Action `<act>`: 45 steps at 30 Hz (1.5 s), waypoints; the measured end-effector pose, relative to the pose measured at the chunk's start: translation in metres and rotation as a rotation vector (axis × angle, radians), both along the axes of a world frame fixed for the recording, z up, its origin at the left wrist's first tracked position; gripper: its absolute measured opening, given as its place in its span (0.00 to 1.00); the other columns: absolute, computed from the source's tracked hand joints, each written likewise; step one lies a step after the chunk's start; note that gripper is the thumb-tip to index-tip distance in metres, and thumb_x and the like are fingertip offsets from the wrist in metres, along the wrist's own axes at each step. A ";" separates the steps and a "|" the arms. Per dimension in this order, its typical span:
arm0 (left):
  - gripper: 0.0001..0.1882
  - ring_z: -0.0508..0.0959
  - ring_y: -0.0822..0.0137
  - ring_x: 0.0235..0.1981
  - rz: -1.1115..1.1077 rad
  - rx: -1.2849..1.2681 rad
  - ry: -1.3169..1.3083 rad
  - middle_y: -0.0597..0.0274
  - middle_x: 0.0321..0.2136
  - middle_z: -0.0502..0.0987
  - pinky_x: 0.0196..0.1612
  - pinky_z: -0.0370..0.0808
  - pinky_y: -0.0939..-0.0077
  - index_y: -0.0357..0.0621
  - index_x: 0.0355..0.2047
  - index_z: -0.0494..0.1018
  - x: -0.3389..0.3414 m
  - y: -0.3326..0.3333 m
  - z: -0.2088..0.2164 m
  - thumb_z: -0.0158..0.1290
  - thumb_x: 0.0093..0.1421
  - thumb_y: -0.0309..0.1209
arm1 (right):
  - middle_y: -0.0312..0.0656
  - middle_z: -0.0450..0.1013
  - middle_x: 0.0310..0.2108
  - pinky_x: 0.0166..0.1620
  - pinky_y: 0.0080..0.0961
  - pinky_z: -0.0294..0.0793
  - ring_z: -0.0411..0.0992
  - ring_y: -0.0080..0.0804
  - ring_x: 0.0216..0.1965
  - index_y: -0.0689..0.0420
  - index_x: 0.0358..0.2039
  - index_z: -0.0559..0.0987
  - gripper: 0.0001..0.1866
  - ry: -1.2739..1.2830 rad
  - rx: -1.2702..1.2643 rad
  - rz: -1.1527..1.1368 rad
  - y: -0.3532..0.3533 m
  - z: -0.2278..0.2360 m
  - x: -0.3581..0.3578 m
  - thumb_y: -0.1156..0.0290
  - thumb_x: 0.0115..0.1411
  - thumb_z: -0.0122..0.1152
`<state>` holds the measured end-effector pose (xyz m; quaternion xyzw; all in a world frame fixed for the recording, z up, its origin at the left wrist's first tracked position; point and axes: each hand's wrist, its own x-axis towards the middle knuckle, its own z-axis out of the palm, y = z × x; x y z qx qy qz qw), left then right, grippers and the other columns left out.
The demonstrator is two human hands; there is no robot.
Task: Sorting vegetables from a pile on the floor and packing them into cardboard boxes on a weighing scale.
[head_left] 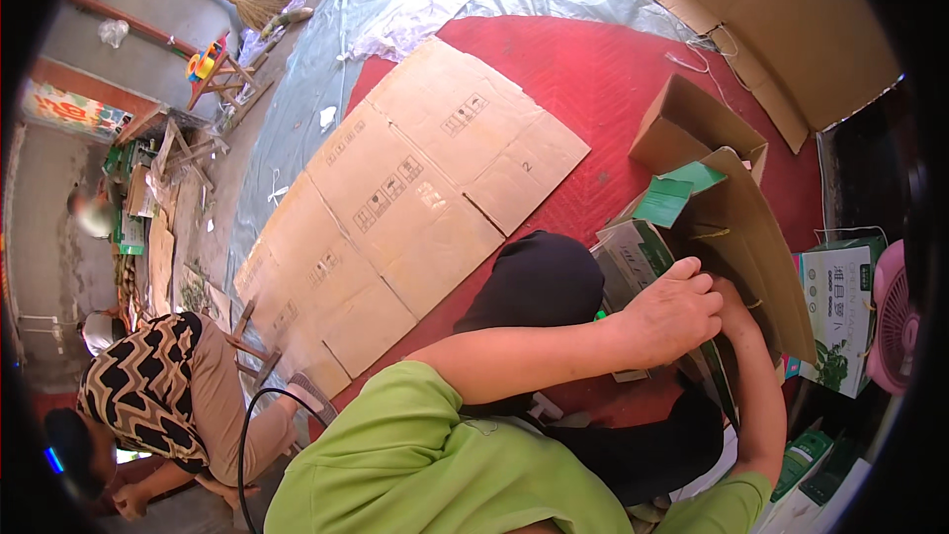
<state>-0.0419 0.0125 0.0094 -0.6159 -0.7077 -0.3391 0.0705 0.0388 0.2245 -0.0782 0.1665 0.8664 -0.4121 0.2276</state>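
A printed carton (pixel 633 255) with green and white sides stands at my knees, its green flap (pixel 679 192) folded outward. Brown inner cardboard (pixel 756 247) rises behind it on the right. My left hand (pixel 672 311) is closed over the carton's near edge, knuckles up; whatever its fingers hold is hidden. Right beside it, my right hand (pixel 730 309) reaches up along the carton, its fingers mostly concealed behind the left hand and the cardboard.
A large flattened cardboard sheet (pixel 395 203) lies left on the red floor covering (pixel 583 69). Another brown box (pixel 697 124) and a tall cardboard panel (pixel 791 25) stand beyond. A pink fan (pixel 893 316) and printed carton (pixel 838 311) are right. Another person (pixel 148 386) bends at lower left.
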 end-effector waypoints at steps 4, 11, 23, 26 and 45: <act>0.03 0.69 0.67 0.33 -0.014 -0.025 0.001 0.69 0.22 0.66 0.51 0.61 0.67 0.52 0.17 0.70 0.003 0.001 0.003 0.51 0.45 0.30 | 0.48 0.75 0.40 0.44 0.25 0.73 0.74 0.31 0.38 0.63 0.51 0.72 0.24 0.027 0.048 -0.070 0.013 0.014 0.005 0.77 0.51 0.59; 0.02 0.69 0.67 0.33 -0.020 -0.055 0.001 0.68 0.23 0.66 0.52 0.61 0.67 0.52 0.18 0.70 0.002 0.000 0.000 0.52 0.45 0.30 | 0.43 0.72 0.42 0.45 0.22 0.71 0.71 0.26 0.41 0.63 0.54 0.70 0.24 0.279 -0.096 -0.293 0.008 0.102 0.009 0.78 0.54 0.57; 0.03 0.69 0.67 0.35 -0.032 -0.079 0.004 0.69 0.25 0.67 0.53 0.60 0.66 0.53 0.22 0.72 0.001 0.002 0.000 0.51 0.46 0.28 | 0.42 0.71 0.50 0.49 0.21 0.66 0.70 0.25 0.47 0.62 0.55 0.70 0.19 0.945 0.502 -1.243 0.061 0.121 0.252 0.68 0.67 0.49; 0.04 0.70 0.67 0.36 -0.030 -0.091 0.008 0.69 0.26 0.68 0.53 0.60 0.66 0.53 0.23 0.73 0.002 0.000 0.002 0.51 0.46 0.27 | 0.36 0.73 0.44 0.41 0.19 0.67 0.69 0.22 0.40 0.59 0.53 0.72 0.18 0.754 0.538 -1.377 0.079 0.030 0.356 0.65 0.65 0.52; 0.06 0.73 0.64 0.31 -0.019 -0.075 0.126 0.66 0.22 0.70 0.50 0.64 0.61 0.53 0.28 0.76 0.006 0.014 0.003 0.52 0.49 0.29 | 0.47 0.76 0.43 0.39 0.33 0.73 0.75 0.42 0.38 0.57 0.42 0.78 0.14 0.117 0.338 -1.239 -0.235 -0.203 0.403 0.71 0.54 0.59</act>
